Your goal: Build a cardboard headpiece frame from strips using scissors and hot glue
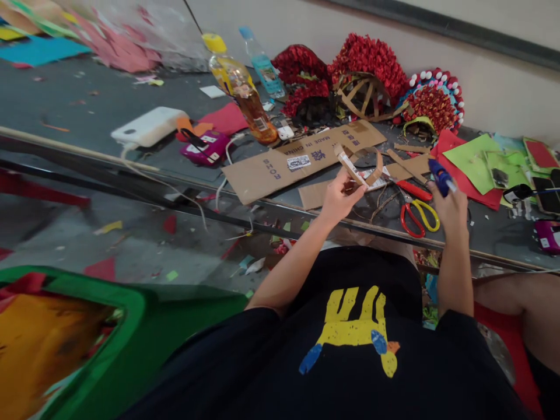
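Note:
My left hand [339,198] is closed on a bent cardboard strip [350,166], holding it just above the table's front edge. One part of the strip stands up in a curve to the right of my fingers. In my right hand [452,204] is a dark blue tool with a pale tip [441,177]; its exact kind is hard to make out. Between the hands lie scissors with red and yellow handles [413,216] and a red-handled tool [413,189]. Beneath and behind my left hand rests a flat printed cardboard piece [280,169].
Red ruffled paper pieces [367,58] stand against the wall beside a yellow-capped bottle [242,87] and a water bottle [265,64]. A white power bank [151,125] trails a cable over the edge. Coloured paper [472,160] lies right; a green bin [131,303] stands lower left.

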`<state>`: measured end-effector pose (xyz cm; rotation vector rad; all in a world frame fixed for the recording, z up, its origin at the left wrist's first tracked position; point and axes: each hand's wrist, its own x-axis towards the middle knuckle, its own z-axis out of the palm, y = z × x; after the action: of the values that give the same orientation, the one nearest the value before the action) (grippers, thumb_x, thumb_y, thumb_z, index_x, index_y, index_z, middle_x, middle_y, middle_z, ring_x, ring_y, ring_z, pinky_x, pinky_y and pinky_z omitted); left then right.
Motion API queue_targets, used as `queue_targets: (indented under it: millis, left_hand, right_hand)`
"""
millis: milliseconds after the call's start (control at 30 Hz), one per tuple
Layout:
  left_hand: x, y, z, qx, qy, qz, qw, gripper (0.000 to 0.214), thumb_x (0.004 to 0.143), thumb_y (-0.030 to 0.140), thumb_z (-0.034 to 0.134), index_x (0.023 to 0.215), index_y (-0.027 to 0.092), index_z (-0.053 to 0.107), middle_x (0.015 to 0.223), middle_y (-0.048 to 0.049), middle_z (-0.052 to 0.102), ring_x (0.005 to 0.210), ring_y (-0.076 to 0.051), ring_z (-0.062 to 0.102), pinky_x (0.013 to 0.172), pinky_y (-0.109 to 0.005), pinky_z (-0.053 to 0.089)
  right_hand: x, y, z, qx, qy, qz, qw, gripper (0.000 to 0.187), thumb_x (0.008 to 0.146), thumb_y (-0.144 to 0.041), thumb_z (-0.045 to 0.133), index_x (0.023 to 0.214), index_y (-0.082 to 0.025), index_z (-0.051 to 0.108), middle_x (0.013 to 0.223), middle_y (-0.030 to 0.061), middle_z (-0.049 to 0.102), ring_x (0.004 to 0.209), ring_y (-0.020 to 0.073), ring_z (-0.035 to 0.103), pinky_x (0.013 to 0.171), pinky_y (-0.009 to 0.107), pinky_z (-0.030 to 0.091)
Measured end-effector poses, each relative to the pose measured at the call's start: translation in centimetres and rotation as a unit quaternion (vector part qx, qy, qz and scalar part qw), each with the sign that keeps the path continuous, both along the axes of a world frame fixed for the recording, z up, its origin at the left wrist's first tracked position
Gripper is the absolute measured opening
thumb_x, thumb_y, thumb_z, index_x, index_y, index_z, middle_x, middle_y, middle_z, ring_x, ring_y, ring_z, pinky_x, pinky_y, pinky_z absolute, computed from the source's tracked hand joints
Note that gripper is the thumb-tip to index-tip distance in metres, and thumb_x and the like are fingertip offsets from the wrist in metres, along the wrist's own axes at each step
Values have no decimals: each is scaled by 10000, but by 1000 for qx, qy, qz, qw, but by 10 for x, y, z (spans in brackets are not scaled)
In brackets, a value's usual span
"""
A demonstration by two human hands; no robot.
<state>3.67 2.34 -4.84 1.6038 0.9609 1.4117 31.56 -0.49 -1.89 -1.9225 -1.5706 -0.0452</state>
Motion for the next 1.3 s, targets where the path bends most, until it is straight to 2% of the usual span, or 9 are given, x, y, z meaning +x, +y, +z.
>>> queue_targets:
  millis: [67, 167, 300, 467, 667, 933, 1167, 1233, 1300]
  left_hand:
    - [-3, -1, 2, 4, 1, 0, 1000, 495, 759, 545, 657, 1056, 151, 612, 872, -72, 709, 790, -164, 678, 677, -261, 547]
    - [-7, -5, 7, 9, 8, -10, 1000, 483, 761, 528, 662, 1057, 150, 615, 888, -75, 716, 796, -161, 679, 675, -255, 551]
    - [-10, -11, 15, 15, 24, -21, 999, 450, 776, 495, 661, 1059, 148, 621, 871, -74, 720, 772, -154, 677, 637, -234, 540]
    - [-11, -15, 19, 18, 38, -31, 999, 426, 790, 485, 651, 1061, 159, 623, 896, -74, 720, 791, -158, 680, 641, -231, 540]
    - [-4, -18, 18, 17, 29, -49, 998, 437, 789, 505, 646, 1057, 161, 616, 907, -66, 714, 799, -151, 675, 668, -231, 543]
    - [-1, -22, 20, 11, 41, -55, 998, 447, 786, 525, 647, 1047, 162, 625, 886, -72, 713, 779, -154, 670, 647, -236, 540]
    - [-4, -21, 15, 5, 33, -52, 998, 457, 780, 518, 655, 1061, 158, 627, 904, -74, 714, 789, -156, 673, 658, -234, 546]
    - [-4, -22, 16, 9, 28, -47, 998, 449, 784, 508, 655, 1062, 157, 624, 907, -75, 714, 791, -154, 674, 663, -230, 546]
    - [-3, -24, 17, 12, 26, -48, 998, 441, 792, 499, 650, 1066, 155, 620, 906, -74, 712, 784, -149, 672, 657, -226, 540]
  right_hand:
    - [24, 22, 0, -26, -21, -72, 997, 577, 836, -618, 481, 1149, -136, 530, 975, 191, 663, 914, 321, 628, 806, 439, 473]
    - [52, 53, -6, -91, -38, -137, 986, 563, 855, -449, 502, 1256, -57, 449, 1073, 264, 640, 997, 356, 617, 861, 477, 454]
    - [65, 72, -17, -140, -77, -151, 976, 582, 814, -272, 522, 1311, 5, 402, 1233, 329, 558, 1141, 393, 561, 939, 511, 422]
    - [52, 62, -18, -124, -77, -152, 978, 629, 801, -321, 557, 1331, -22, 398, 1256, 315, 534, 1190, 411, 507, 963, 568, 391]
    - [30, 45, -16, 14, -104, -78, 991, 445, 875, -391, 446, 1245, -148, 490, 1216, 208, 540, 1155, 339, 498, 965, 507, 402]
    - [47, 60, -27, -10, -13, -95, 995, 459, 851, -287, 491, 1271, -105, 453, 1241, 228, 549, 1136, 319, 521, 966, 467, 401]
    - [79, 85, -1, -2, 0, -96, 995, 332, 807, -172, 491, 1124, -119, 570, 1067, 149, 629, 1011, 251, 570, 970, 421, 403]
    - [71, 79, 9, 17, 6, -95, 995, 303, 801, -197, 524, 1082, -113, 598, 1069, 155, 630, 930, 231, 587, 934, 408, 428]
    - [48, 60, 16, 52, 26, -53, 997, 278, 820, -257, 536, 1049, -124, 621, 1031, 137, 651, 820, 201, 597, 865, 382, 465]
